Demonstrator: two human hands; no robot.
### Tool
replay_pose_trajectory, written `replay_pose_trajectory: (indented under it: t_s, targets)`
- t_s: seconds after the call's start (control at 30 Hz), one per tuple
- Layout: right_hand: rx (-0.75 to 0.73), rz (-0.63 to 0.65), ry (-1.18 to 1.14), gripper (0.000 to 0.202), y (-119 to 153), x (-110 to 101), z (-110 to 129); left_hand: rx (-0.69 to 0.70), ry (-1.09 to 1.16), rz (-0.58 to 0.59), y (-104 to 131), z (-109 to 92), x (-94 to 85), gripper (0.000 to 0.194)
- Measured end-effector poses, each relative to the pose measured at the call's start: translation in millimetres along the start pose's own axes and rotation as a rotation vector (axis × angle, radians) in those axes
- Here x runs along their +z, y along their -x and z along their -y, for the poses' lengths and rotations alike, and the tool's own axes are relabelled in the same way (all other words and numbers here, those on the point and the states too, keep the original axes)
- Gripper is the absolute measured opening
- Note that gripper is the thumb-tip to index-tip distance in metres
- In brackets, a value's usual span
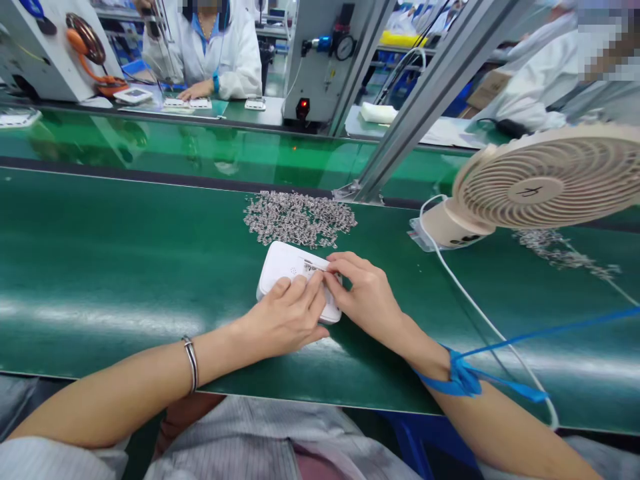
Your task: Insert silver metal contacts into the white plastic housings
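Observation:
A white plastic case point(280, 260) with rounded corners lies on the green work surface in front of me. Its upper face has a small ring of holes and an oblong recess point(311, 265) with metal parts inside. My left hand point(287, 317) holds the case from the near left, fingers over its top and fingertips at the recess. At the recess's right end, my right hand point(363, 293) has thumb and forefinger pinched; whatever is between them is too small to make out. Just beyond the case is a pile of small metal clips point(300, 219).
A beige fan point(535, 190) stands at right, its white cable point(470, 300) running forward. More metal pieces point(560, 250) lie behind it. A blue strap point(463, 373) is tied round my right wrist. A metal post point(420, 93) rises beyond; a co-worker point(220, 60) sits opposite.

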State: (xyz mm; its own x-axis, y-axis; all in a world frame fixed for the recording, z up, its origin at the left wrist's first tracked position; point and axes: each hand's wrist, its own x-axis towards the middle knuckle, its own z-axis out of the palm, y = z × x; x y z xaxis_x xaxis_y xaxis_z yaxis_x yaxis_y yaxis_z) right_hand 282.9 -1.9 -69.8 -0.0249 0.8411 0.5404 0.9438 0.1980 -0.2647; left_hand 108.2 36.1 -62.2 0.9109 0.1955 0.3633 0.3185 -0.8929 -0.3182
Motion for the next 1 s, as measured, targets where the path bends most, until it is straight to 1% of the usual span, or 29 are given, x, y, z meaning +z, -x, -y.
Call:
replay_pose_trajectory:
  t_s: [0.17, 0.4, 0.57, 0.7, 0.9, 1.0]
  targets:
    - [0.016, 0.023, -0.133, 0.017, 6, -7, 0, -0.032, -0.003, -0.012, -1, -3, 1.2, 0.048]
    - [0.010, -0.022, -0.147, 0.015, 17, -6, 2, -0.057, -0.013, -0.021, -1, -4, 0.3, 0.042]
    - [0.103, -0.078, -0.187, 0.008, 12, 1, 2, -0.076, -0.007, -0.038, -1, -5, 2.4, 0.044]
    - [0.156, -0.058, -0.153, 0.007, 4, 5, 2, -0.072, 0.000, -0.056, 0, -6, 5.9, 0.044]
    - [0.043, -0.078, -0.025, 0.012, 4, 7, 4, -0.079, 0.004, -0.093, -1, -6, 8.3, 0.045]
    - [0.009, -0.093, 0.001, 0.014, 4, 7, 5, -0.085, 0.010, -0.106, -1, -6, 8.9, 0.043]
